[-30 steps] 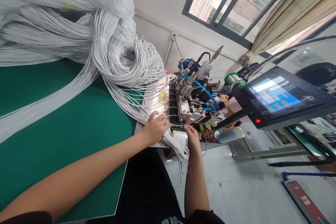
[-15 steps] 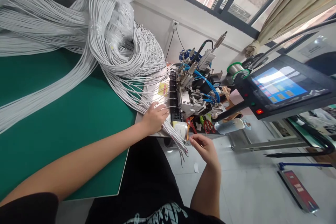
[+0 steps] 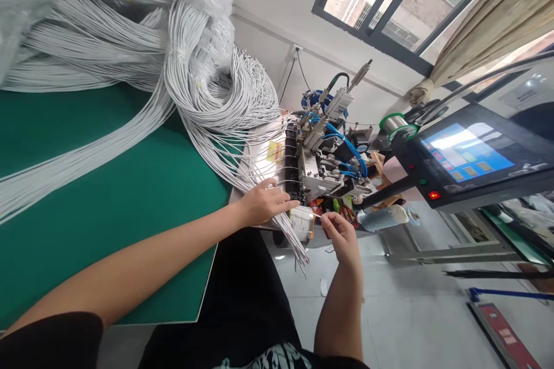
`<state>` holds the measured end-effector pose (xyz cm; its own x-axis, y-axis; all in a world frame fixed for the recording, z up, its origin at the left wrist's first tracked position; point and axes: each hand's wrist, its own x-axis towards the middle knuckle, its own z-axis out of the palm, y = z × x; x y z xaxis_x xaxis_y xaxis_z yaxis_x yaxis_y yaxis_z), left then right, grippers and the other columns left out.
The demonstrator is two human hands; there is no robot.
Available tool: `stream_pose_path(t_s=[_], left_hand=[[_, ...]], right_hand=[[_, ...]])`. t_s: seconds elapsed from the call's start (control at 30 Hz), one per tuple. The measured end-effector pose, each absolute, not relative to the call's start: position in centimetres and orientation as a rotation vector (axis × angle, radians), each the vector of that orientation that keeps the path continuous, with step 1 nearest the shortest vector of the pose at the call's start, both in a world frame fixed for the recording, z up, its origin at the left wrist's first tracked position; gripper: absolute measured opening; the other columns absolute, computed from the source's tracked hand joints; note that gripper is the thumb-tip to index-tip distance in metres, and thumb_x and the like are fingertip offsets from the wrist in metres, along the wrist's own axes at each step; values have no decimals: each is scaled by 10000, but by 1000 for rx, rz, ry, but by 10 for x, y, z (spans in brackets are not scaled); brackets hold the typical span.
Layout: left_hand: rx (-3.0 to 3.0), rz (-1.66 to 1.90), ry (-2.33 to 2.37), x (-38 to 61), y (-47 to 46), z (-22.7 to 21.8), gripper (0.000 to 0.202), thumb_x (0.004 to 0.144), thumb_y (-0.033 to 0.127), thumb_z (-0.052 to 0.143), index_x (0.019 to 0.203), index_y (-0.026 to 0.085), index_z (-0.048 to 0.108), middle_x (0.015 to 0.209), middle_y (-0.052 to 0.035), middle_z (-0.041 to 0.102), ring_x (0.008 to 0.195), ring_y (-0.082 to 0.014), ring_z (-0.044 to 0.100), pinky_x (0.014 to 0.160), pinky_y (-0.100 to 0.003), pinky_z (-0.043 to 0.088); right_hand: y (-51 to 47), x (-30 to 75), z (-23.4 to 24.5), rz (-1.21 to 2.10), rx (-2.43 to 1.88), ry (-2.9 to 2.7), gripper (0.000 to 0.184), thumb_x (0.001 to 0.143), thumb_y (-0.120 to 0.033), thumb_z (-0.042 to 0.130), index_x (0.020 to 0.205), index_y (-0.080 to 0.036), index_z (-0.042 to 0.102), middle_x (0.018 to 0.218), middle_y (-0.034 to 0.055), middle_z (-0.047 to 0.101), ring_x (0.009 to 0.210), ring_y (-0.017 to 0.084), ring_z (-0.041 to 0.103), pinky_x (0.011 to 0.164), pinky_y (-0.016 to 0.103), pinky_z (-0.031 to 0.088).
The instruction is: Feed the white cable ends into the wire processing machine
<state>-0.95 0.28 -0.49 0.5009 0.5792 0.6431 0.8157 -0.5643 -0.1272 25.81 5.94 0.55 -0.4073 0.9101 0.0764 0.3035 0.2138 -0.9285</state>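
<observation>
A bundle of thin light-grey cables (image 3: 291, 232) runs under my left hand (image 3: 265, 205), and its loose ends hang past the table edge. The fingers of my left hand are closed over the bundle, with the index finger stretched towards the right. My right hand (image 3: 340, 234) pinches the end of a single cable (image 3: 312, 213), held apart from the others. Just beyond both hands stands a benchtop machine (image 3: 318, 155) with a black slotted strip (image 3: 292, 164) along its side, where several cables lead in. Beneath the held cable sits a white roll (image 3: 302, 222).
A large heap of coiled grey cables (image 3: 190, 63) covers the back of the green table (image 3: 142, 202). Right of the machine are a lit touch screen (image 3: 470, 147), a solder wire spool (image 3: 395, 125), red-handled scissors (image 3: 348, 214) and a bottle (image 3: 383, 218).
My right hand has moved up and now holds one cable drawn away from the bundle. The left index finger has stretched out to the right. The view has shifted slightly.
</observation>
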Motion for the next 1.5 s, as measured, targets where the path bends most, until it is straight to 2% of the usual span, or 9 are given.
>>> stream_pose_path(t_s=[0.2,0.37,0.5,0.6,0.73,0.97,1.13,1.37,1.5], left_hand=[[-2257,-835,-1150,-9,0,-2,216,978,281,457,1110,217,616,812,13,693,684,-117,586,860,-339,347],[-2121,-810,-1175,-4,2,-4,211,972,180,436,857,191,612,673,32,597,655,-124,526,842,-328,334],[-2100,-793,-1210,-1,4,-4,220,953,142,431,797,182,580,669,21,562,673,-141,502,822,-331,324],[-2109,-781,-1253,0,4,-5,248,934,95,408,749,177,551,682,5,558,690,-151,497,828,-344,313],[-2108,-783,-1292,1,4,-4,218,917,90,405,836,185,584,721,-7,575,728,-165,505,847,-371,302],[-2135,-745,-1364,0,4,-6,215,853,115,469,978,201,621,818,-29,614,830,-200,530,907,-427,271],[-2087,-751,-1457,2,4,-9,221,808,113,499,959,189,641,831,-40,619,851,-209,531,948,-450,247],[-2039,-747,-1513,3,6,-12,187,783,95,508,856,186,653,770,-36,598,820,-205,525,995,-479,236],[-2032,-735,-1509,4,6,-13,190,783,94,506,842,187,661,756,-37,596,815,-205,524,1005,-486,239]], right_hand=[[81,234,0,1373,-1069,-1532,320,748,-476,723,794,-169,644,623,-13,533,468,73,319,424,220,217],[84,218,-6,1373,-1061,-1375,319,707,-456,753,808,-164,673,631,-6,584,435,49,294,406,218,173],[81,209,-6,1333,-1047,-1318,331,702,-446,759,869,-166,701,693,19,636,464,63,375,413,212,221],[82,209,-4,1371,-1020,-1325,321,715,-434,750,881,-163,707,704,23,645,444,47,332,403,206,199],[90,217,-7,1477,-1029,-1387,308,714,-416,746,847,-143,698,673,24,637,418,29,265,399,201,174],[100,224,-14,1079,-1208,-1834,311,750,-444,707,839,-147,676,736,46,645,621,146,524,569,248,395],[103,217,-17,928,-1219,-1921,310,811,-469,622,778,-161,635,697,30,616,633,159,518,596,256,396],[114,213,-32,1273,-1063,-1788,296,814,-426,603,653,-192,518,601,-33,461,560,115,396,534,231,313],[114,208,-36,1442,-1099,-1601,343,726,-446,653,584,-198,464,537,-54,378,498,96,303,481,229,246]])
